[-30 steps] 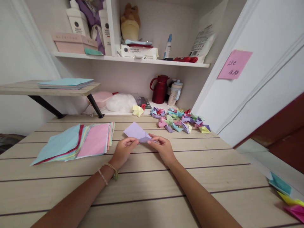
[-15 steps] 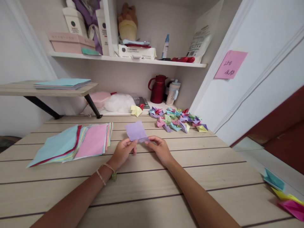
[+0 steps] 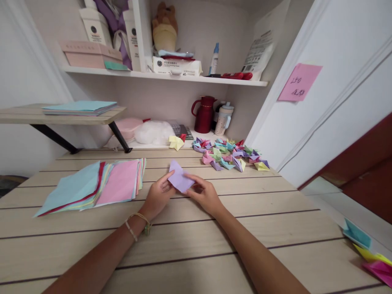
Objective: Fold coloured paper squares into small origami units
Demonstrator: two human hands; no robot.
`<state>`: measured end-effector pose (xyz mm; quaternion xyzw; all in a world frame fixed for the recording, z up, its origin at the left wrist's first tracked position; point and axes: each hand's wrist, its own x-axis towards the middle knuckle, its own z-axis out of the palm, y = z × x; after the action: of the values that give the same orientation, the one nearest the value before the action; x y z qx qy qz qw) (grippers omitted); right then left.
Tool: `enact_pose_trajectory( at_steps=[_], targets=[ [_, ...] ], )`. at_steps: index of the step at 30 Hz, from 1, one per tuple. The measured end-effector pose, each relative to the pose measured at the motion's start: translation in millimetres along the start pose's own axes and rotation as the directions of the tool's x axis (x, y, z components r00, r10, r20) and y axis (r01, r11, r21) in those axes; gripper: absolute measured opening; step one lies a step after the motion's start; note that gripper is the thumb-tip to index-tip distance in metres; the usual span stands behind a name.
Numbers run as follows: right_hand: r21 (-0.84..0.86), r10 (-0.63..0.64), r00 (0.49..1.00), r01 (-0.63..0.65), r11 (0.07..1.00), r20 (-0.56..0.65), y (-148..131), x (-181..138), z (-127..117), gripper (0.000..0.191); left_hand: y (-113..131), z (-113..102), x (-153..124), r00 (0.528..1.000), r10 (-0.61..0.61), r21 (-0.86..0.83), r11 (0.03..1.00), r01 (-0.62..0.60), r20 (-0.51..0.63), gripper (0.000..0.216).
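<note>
A small piece of purple paper (image 3: pixel 180 178) is held between my two hands just above the middle of the table; it looks partly folded, with its corners turned at an angle. My left hand (image 3: pixel 159 192) pinches its left edge, thumb on top and fingers beneath. On the other side, my right hand (image 3: pixel 204 192) grips the right edge between thumb and fingers. Beyond the paper, to the right, lies a cluster of folded paper pieces (image 3: pixel 228 155) in several colours. Left of my hands are fanned stacks of blue paper (image 3: pixel 73 183) and pink paper (image 3: pixel 119 182).
A low riser (image 3: pixel 18 112) carries more coloured sheets (image 3: pixel 80 107). Near the back stand a red jug (image 3: pixel 204 115) and a cup (image 3: pixel 224 119). A yellow folded piece (image 3: pixel 176 142) lies by the white fluffy bundle (image 3: pixel 154 133). More folded papers (image 3: pixel 357 233) sit at the right edge.
The purple paper has turned in my hands, from a flat square to an angled shape with a corner pointing up. Both hands have shifted their hold on its edges.
</note>
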<state>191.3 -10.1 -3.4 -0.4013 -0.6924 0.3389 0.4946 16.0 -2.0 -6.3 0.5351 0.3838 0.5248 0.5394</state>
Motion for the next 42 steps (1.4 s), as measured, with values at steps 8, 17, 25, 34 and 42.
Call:
enact_pose_trajectory(
  at_steps=[8,17,25,34,42],
  targets=[
    [0.317,0.231,0.966,-0.185,0.93,-0.116,12,6,0,0.03,10,2,-5,0.999,0.018,0.121,0.993,-0.012,-0.049,0.027],
    [0.223,0.233,0.968,-0.208,0.952,-0.092,7,4,3,0.022,8,0,0,0.999,-0.016,0.128,0.992,0.021,-0.038,0.036],
    [0.362,0.3,0.953,-0.265,0.894,-0.043,1,2,5,0.023,9,-4,-1,0.999,-0.037,0.1,0.994,0.036,0.008,0.022],
    [0.531,0.326,0.933,-0.356,0.769,0.154,-4,4,-3,0.028,8,-5,-1,0.996,-0.059,0.07,0.996,0.054,0.071,0.022],
    [0.458,0.255,0.936,-0.343,0.82,0.243,3,4,-2,0.029,11,-5,-1,0.997,-0.033,0.152,0.988,0.021,0.074,0.022]
  ],
)
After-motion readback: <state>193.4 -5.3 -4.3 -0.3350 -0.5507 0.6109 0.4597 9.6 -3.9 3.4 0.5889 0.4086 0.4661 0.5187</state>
